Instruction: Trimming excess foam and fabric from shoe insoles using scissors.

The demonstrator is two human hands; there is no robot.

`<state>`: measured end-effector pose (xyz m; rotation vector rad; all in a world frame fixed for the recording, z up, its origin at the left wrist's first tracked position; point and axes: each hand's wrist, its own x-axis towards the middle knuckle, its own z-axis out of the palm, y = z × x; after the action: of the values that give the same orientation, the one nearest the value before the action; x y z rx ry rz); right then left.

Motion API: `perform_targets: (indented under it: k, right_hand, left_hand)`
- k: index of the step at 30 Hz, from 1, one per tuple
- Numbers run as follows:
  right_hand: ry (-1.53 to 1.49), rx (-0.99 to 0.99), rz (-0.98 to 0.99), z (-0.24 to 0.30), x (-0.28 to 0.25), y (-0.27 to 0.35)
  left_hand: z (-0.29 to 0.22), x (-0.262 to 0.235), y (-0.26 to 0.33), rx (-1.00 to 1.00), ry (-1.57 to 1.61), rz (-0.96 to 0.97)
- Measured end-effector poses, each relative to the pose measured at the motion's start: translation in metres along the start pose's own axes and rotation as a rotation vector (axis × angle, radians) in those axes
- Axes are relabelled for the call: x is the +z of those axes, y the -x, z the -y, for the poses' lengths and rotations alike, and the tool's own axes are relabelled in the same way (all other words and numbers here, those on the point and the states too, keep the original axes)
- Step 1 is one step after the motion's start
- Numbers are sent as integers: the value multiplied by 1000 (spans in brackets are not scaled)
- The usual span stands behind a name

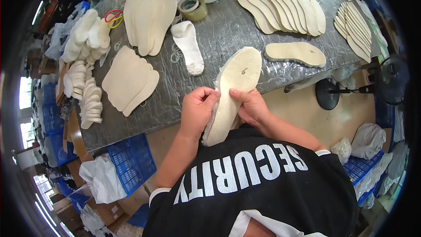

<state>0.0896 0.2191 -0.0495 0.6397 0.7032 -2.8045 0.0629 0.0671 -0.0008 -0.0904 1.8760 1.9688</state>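
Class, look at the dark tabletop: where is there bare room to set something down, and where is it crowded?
The tabletop is bare between the white sock-shaped piece and the large upper-right insole row, and again between the lower-left insole fan and the left hand. Its left edge is crowded with insole piles.

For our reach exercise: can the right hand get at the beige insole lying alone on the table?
Probably yes: nothing visible blocks the lone insole, though the right hand is busy holding another insole.
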Motion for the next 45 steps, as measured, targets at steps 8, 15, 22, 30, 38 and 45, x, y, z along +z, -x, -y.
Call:
perform_targets:
  k: [8, 15, 22, 30, 38, 45]
  right_hand:
    - [55, -77, -49, -57, 45, -17]
    - [-143, 175, 187, -129, 89, -33]
    - [175, 262, 156, -195, 110, -54]
    - [221, 256, 232, -202, 140, -86]
    - [296, 255, 178, -211, 177, -142]
    - [243, 107, 12, -223, 198, -167]
  left_hand:
    - [9, -57, 7, 112, -37, -220]
    - [-8, -158, 31, 36, -70, -133]
    - [3, -229, 36, 107, -136, -120]
    - [-1, -254, 14, 526, -344, -377]
    - [-5, -316, -12, 139, -69, -422]
    - [-66, -394, -89, 464, -594, -241]
